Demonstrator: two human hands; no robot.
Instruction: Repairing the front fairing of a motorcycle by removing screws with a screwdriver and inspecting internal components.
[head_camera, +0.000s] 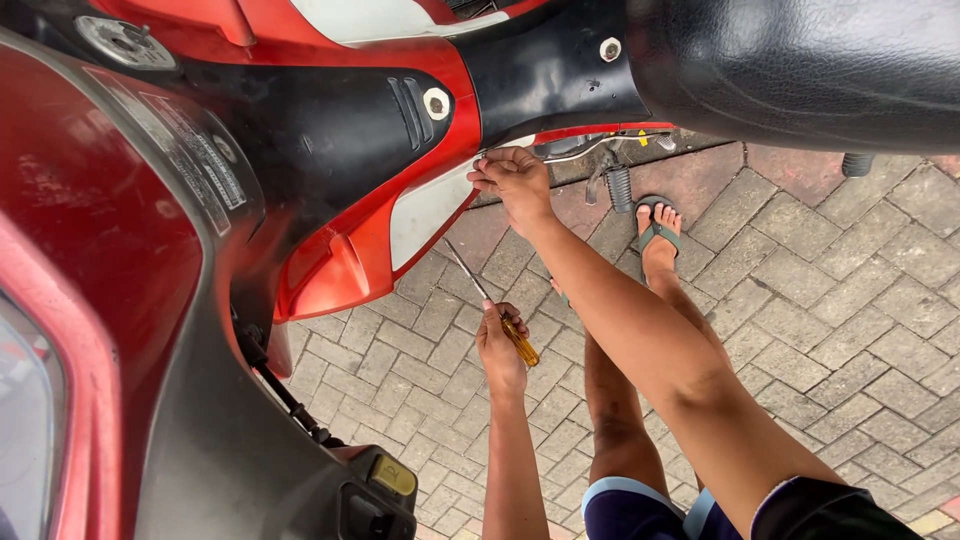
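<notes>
My right hand (515, 180) reaches up to a red scooter (330, 60), fingertips pinched at the edge where the black centre cover (330, 130) meets the red and white side panel (425, 210). Whether it grips anything small there I cannot tell. Lower down, my left hand (500, 350) is closed around a screwdriver (495, 305) with an amber handle. Its metal shaft points up and left, the tip just below the side panel and not touching it.
The black seat (800, 60) overhangs at the top right. A footpeg (620, 187) sticks out by my sandalled foot (658, 230). A handlebar switch with a yellow button (393, 477) sits at the bottom. Grey and reddish paving bricks (850, 300) lie below.
</notes>
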